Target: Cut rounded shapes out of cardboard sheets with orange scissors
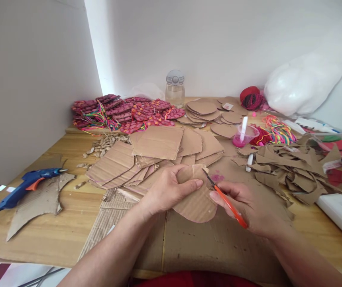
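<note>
My left hand (168, 189) grips a rounded piece of corrugated cardboard (196, 203) above the wooden table (54, 235), thumb laid across its top. My right hand (248, 205) is closed on orange-handled scissors (226, 201). Their blades touch the cardboard's upper right edge, beside my left thumb.
A blue glue gun (29, 185) lies on a cardboard scrap at left. Stacked cardboard sheets (156, 153) sit ahead, cut cardboard rounds (202, 109) and red decorated pieces (129, 111) behind. Offcuts (290, 169), coloured cords (278, 131), a pink cup (244, 135) and a jar (175, 87) stand right and back.
</note>
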The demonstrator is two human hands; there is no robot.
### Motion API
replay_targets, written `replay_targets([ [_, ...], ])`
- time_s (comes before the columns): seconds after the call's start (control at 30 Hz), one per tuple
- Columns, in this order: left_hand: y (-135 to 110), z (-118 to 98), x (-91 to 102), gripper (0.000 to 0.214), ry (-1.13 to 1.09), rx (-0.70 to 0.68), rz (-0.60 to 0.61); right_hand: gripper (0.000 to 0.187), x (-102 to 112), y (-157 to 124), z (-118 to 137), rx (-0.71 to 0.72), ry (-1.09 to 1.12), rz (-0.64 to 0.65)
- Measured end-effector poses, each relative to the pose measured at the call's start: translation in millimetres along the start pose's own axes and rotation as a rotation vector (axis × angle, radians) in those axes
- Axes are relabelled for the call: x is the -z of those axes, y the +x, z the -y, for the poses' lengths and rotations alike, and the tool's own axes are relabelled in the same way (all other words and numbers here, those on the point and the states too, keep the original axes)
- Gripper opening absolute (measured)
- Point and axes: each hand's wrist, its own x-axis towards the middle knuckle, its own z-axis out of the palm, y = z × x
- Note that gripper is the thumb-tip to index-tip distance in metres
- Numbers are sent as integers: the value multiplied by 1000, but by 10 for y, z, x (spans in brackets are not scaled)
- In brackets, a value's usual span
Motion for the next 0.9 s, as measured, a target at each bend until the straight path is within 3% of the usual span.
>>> replay_targets([
  [0.1,27,44,-31,34,-163,-4,-48,44,-11,7,-64,24,68,-37],
  [0.2,53,106,-127,29,-374,-51,-211,43,-30,9,-130,22,197,-63],
  [0.3,51,150,-248,27,-451,-131,-334,43,-51,15,-169,-3,307,-39],
  [0.57,-1,149,-392,39,-677,-38,-279,44,-65,52,-185,13,392,-103],
  [0.9,28,146,-356,40,-617,-24,-254,46,-86,43,-146,25,403,-94],
])
